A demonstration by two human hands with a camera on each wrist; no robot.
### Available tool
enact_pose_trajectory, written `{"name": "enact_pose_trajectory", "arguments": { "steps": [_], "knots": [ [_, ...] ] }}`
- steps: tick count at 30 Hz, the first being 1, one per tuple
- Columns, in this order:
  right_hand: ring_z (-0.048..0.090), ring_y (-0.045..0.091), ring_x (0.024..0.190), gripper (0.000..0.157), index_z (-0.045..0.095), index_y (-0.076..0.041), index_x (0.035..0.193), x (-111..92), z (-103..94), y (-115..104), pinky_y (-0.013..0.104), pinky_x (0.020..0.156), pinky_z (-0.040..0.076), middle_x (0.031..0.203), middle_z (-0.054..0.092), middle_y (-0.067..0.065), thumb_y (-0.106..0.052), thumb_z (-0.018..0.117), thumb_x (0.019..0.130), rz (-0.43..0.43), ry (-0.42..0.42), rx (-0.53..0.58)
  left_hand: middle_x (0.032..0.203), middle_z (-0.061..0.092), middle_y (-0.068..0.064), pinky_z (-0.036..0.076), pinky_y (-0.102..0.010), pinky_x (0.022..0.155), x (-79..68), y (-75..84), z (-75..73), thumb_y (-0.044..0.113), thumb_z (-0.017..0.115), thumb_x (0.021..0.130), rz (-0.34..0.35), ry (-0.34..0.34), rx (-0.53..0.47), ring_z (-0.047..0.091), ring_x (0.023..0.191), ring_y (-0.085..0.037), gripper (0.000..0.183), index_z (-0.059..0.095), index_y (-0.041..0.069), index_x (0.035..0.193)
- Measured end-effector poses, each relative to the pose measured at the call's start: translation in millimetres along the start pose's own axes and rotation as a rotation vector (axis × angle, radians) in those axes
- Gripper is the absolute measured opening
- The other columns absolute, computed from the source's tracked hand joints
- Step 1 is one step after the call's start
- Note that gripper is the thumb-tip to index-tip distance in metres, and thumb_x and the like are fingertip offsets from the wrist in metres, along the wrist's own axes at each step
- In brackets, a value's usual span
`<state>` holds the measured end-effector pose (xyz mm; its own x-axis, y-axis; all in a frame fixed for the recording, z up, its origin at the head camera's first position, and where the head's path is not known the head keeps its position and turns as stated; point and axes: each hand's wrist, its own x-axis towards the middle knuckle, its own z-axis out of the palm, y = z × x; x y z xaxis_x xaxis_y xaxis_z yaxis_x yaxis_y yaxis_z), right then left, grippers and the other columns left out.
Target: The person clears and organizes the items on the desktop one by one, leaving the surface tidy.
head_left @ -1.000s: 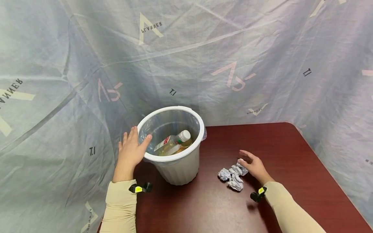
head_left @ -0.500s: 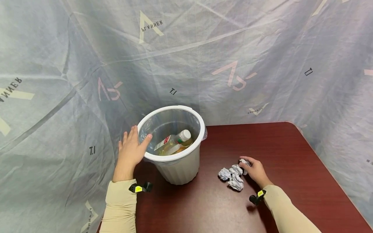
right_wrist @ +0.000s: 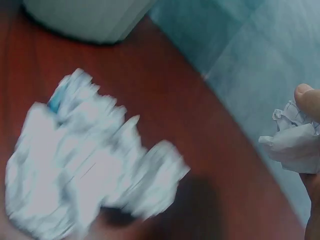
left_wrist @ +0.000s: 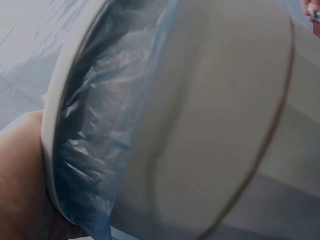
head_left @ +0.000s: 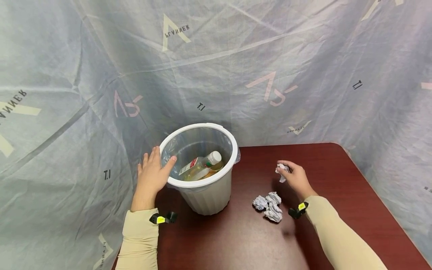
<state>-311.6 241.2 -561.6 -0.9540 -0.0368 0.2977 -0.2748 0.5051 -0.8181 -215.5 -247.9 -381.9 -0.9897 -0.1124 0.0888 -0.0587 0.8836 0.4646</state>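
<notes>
My left hand [head_left: 150, 175] rests at the left rim of a white trash can [head_left: 209, 197], its fingers straight and spread along the outside and its thumb over the rim. In the left wrist view, part of that hand lies against the rim [left_wrist: 49, 130], beside the bin's clear plastic liner [left_wrist: 107, 95]. My right hand [head_left: 297, 180] pinches a crumpled paper ball [right_wrist: 292, 147] between thumb and fingers, held above the table. Nearer me, a cluster of 3 crumpled paper balls [head_left: 272, 212] lies on the dark red table.
Inside the lined can lies a clear plastic bottle [head_left: 198, 168] with a white cap, over other litter partly hidden by the rim. Grey printed sheeting [head_left: 216, 67] hangs behind and on both sides of the table [head_left: 216, 243]. The table's right edge slants toward me.
My right hand came down on the farthest paper ball, took hold of it and lifted it up and away from the cluster. My left hand has stayed at the can's rim.
</notes>
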Motion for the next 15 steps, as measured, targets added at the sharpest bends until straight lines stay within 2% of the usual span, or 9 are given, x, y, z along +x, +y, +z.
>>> {"name": "enact_pose_trajectory", "arguments": {
  "steps": [6, 15],
  "knots": [
    [0.064, 0.006, 0.079, 0.033, 0.072, -0.009, 0.125, 32, -4.0, -40, 0.016, 0.063, 0.049, 0.105, 0.074, 0.014, -0.02, 0.075, 0.094, -0.086, 0.0, 0.012, 0.168, 0.007, -0.02, -0.002, -0.074, 0.113, -0.6, -0.7, -1.1, 0.074, 0.032, 0.098, 0.006, 0.013, 0.0, -0.003, 0.152, -0.049, 0.099, 0.005, 0.004, 0.163],
    [0.063, 0.02, 0.088, 0.038, 0.069, -0.017, 0.132, 67, -9.4, -100, 0.022, 0.063, 0.05, 0.119, 0.069, 0.014, -0.031, 0.071, 0.097, -0.107, -0.059, 0.014, 0.168, 0.007, -0.019, -0.003, -0.073, 0.114, -0.7, -0.5, 0.6, 0.074, 0.032, 0.098, -0.003, 0.013, -0.006, -0.004, 0.152, -0.047, 0.099, 0.004, 0.005, 0.163]
  ]
}}
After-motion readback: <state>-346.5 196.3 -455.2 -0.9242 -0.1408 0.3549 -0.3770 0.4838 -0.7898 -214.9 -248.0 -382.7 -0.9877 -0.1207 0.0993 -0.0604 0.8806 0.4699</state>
